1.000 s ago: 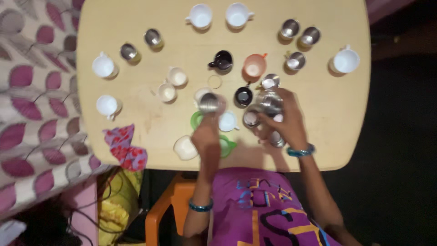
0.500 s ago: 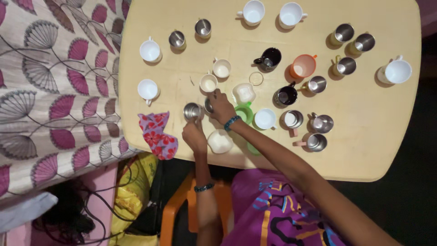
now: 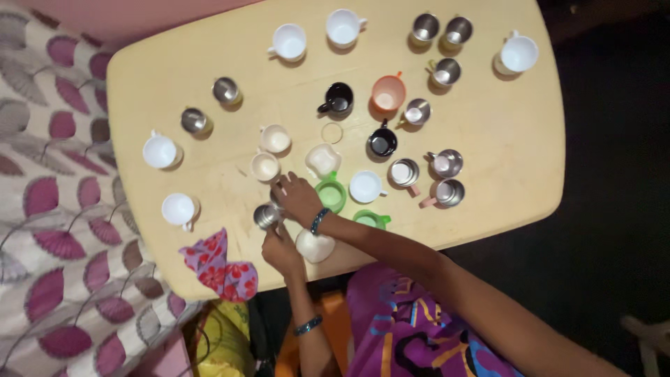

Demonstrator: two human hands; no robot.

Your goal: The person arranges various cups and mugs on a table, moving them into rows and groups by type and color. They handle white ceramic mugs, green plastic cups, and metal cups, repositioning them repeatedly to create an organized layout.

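Remaining together on the steel cup point(image 3: 266, 216), both hands, right hand point(image 3: 298, 199) crossed over.

Head view, steeply down over table point(image 3: 488, 139)

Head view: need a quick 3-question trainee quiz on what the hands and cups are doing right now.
1. True or false: the left hand holds a small steel cup.
2. Which cup lies just right of the right hand? A) orange cup B) green cup C) black cup
3. Fill in: the floral cloth lies at the table's near-____ corner.

Key:
1. True; the right hand also meets that cup from above.
2. B, the green cup; the orange cup and black cup stand farther up the table.
3. Left.
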